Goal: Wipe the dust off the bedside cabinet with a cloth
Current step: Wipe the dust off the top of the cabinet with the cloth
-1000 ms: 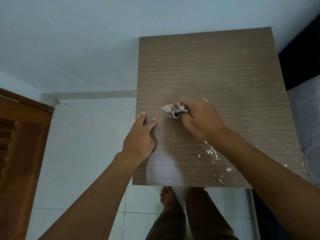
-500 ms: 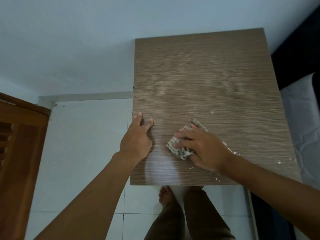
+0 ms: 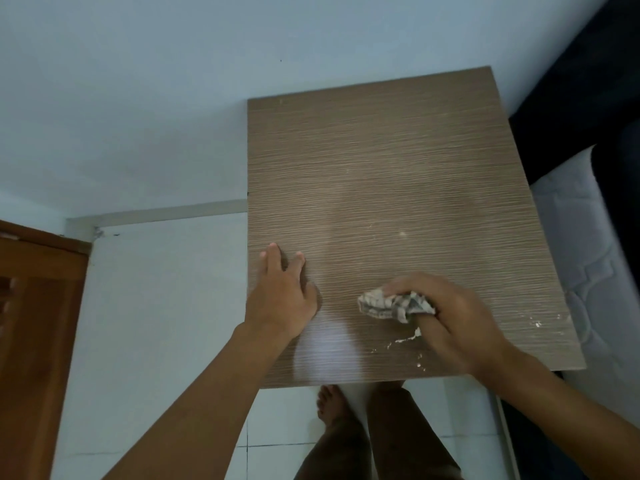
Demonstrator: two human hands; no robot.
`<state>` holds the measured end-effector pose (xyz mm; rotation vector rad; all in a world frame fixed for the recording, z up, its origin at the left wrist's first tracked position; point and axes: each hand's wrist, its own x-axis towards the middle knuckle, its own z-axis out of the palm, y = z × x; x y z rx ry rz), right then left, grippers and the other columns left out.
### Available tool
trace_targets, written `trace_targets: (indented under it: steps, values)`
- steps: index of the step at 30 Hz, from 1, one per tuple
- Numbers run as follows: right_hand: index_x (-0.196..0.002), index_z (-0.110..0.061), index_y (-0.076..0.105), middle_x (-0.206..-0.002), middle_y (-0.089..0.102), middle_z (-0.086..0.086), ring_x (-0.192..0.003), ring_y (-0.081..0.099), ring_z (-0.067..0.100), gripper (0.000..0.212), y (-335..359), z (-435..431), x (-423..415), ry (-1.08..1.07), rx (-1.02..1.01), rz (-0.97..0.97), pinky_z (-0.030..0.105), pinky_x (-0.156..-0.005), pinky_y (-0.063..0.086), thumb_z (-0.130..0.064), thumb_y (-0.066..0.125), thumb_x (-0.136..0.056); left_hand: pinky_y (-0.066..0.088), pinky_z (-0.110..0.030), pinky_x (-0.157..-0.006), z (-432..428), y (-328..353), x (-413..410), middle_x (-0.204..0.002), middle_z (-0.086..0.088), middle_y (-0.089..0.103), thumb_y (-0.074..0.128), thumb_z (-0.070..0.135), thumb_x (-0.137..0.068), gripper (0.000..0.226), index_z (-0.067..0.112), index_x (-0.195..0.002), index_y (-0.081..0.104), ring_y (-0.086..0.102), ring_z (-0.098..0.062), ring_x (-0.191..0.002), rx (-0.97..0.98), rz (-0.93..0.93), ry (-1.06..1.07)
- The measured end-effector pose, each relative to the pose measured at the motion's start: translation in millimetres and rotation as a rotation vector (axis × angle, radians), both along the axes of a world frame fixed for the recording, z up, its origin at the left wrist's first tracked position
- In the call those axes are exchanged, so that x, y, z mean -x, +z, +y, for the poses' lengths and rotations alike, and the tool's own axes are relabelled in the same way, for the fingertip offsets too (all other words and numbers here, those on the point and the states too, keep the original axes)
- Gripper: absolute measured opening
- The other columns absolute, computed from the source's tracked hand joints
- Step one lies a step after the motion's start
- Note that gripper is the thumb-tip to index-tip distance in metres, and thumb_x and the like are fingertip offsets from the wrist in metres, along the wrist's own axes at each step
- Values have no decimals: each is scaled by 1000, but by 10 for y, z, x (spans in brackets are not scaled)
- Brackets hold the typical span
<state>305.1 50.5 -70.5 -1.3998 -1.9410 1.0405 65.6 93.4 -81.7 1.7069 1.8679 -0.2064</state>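
Observation:
The bedside cabinet (image 3: pixel 398 174) has a brown wood-grain top, seen from above. My right hand (image 3: pixel 453 323) presses a crumpled, checked cloth (image 3: pixel 394 304) onto the near right part of the top. White dust crumbs (image 3: pixel 405 341) lie just below the cloth, and more specks (image 3: pixel 543 322) sit near the right edge. My left hand (image 3: pixel 282 296) rests flat on the near left edge of the top, fingers spread, holding nothing.
A white mattress (image 3: pixel 588 271) with a dark headboard (image 3: pixel 571 91) borders the cabinet on the right. The pale blue wall (image 3: pixel 138 98) stands behind. A brown wooden door (image 3: pixel 31 341) is at the left. My bare foot (image 3: pixel 330 407) and trouser legs stand on white floor tiles.
My right hand swept the cloth from the middle of the top toward the near edge and then slightly right, gathering white crumbs. My left hand stayed on the left edge.

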Motion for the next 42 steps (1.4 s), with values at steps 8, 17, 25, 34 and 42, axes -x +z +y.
trace_targets:
  steps: [8, 17, 25, 34, 42]
  values:
    - [-97, -19, 65, -77, 62, -1, -70, 56, 24, 18, 240, 1063, -115, -341, -10, -331, 32, -58, 37, -17, 48, -92, 15, -47, -120, 130, 17, -490, -161, -6, -20, 39, 27, -99, 64, 23, -155, 8, -18, -28, -148, 149, -61, -40]
    - [-143, -23, 45, -156, 33, 5, -146, 22, 25, 59, -490, 1241, 19, -82, 26, -521, 49, -120, 6, -8, 51, -86, 8, -45, -121, 119, 27, -432, -160, 1, -24, 49, 13, -93, 77, 30, -155, 5, -23, -22, -146, 200, -132, -2]
    - [-133, -24, 55, -145, 49, 7, -137, 40, 29, 61, -509, 305, 20, 211, -107, -484, 51, -115, 14, -10, 63, -74, 8, -41, -118, 147, -1, -385, -159, 3, -27, 49, 10, -92, 79, 32, -155, 6, -24, -19, -146, 227, -150, -3]
    - [-127, -28, 57, -139, 55, -3, -133, 45, 17, 57, -367, -457, -34, 169, -28, -436, 46, -115, 29, -19, 43, -72, 12, -40, -117, 154, 35, -408, -160, 2, -26, 46, 12, -94, 76, 30, -155, 5, -22, -21, -147, 220, -118, -32]
    - [-116, -26, 60, -90, 60, -18, -78, 58, 0, 40, 316, -333, -357, -576, 103, -25, 11, -63, 44, -1, 47, -87, 23, -45, -115, 154, 70, -664, -163, -7, -7, 40, 31, -99, 57, 23, -153, 22, -8, -28, -149, 104, -35, -162]
